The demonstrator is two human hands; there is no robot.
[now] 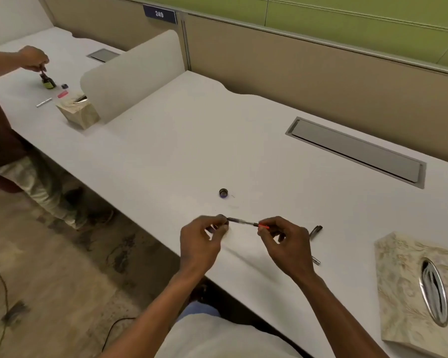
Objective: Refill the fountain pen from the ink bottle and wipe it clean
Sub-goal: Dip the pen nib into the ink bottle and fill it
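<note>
Low in the frame, the left hand (201,240) steadies the ink bottle (221,221) while right hand (282,237) fingers pinch the slim, light fountain pen (243,222) (slippery, surely) by its tail.

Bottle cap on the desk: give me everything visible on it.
The bottle cap is small, round and dark, with a purplish tint at its lower rim. It sits alone on the white desk, beyond both hands, and nothing touches it. Its opening seems to face up, though it is too small to be sure. A faint mark shows on the desk just to its right.
</note>
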